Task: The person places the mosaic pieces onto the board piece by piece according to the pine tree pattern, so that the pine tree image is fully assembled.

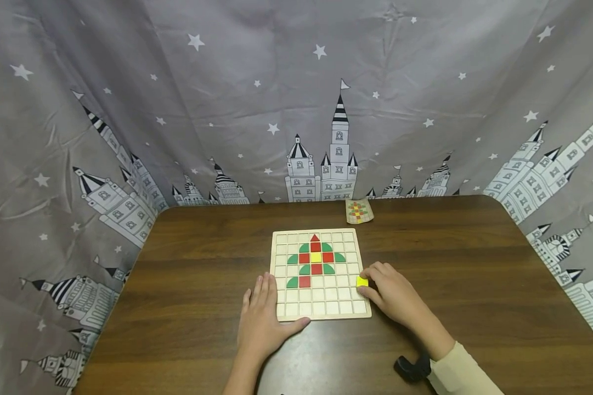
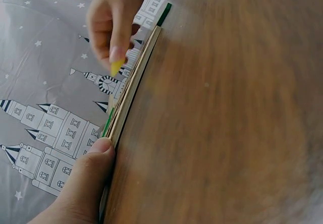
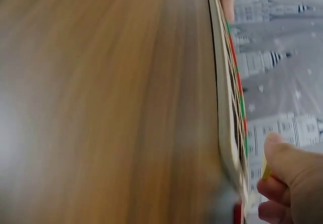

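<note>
A pale wooden grid board point(image 1: 333, 296) lies on the brown table, with red, green and yellow tiles set in its cells in a tree-like pattern. One yellow tile point(image 1: 316, 257) sits among the red ones. My left hand point(image 1: 263, 323) rests at the board's left side, fingers straight along the edge and thumb at the front left edge. Between thumb and fingers, my right hand point(image 1: 392, 293) pinches a yellow square tile point(image 1: 362, 281) over the right edge of the board. The left wrist view shows that pinched tile point(image 2: 117, 66) tilted, apart from the board.
Behind the board lies a small pattern card point(image 1: 358, 212), slightly curled, printed with a similar tree. A black wrist device point(image 1: 412, 368) sits by the right sleeve. Grey curtain point(image 1: 257, 109) with castles and stars hangs around the table's point(image 1: 202, 263) back and sides.
</note>
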Available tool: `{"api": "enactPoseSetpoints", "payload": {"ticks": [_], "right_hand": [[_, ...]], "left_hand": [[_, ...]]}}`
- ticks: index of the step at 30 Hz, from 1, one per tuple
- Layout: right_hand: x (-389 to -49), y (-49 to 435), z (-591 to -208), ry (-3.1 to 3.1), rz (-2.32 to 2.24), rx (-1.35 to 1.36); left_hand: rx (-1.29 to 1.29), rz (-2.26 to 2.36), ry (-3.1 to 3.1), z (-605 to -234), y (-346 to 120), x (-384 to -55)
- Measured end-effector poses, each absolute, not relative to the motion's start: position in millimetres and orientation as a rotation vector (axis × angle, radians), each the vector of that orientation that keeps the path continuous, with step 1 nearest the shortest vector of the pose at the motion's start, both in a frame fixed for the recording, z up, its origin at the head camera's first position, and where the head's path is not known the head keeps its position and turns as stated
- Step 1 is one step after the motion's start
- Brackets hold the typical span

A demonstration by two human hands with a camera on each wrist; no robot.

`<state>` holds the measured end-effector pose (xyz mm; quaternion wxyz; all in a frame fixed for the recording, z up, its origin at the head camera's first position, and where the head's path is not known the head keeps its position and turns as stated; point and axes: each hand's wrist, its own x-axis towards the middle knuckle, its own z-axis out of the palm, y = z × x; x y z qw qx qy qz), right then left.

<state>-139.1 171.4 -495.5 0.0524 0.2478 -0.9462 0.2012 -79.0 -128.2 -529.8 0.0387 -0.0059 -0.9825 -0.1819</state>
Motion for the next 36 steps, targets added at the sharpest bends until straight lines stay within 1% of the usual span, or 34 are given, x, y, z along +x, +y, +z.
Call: {"api": "enactPoseSetpoints", "payload": {"ticks": [9, 16, 36], "right_hand": [[-143, 118, -495, -2.853, 0.552, 0.888], [-143, 91, -494, -2.843, 0.468, 0.948], [-152, 77, -493, -2.814, 0.390, 0.965]], "left_hand": [[-0.020, -0.555, -3.021, -530, -129, -79], [-0.018, -0.543, -3.024, -529, -129, -79], [-0.019, -0.552, -3.024, -528, -129, -78]]}}
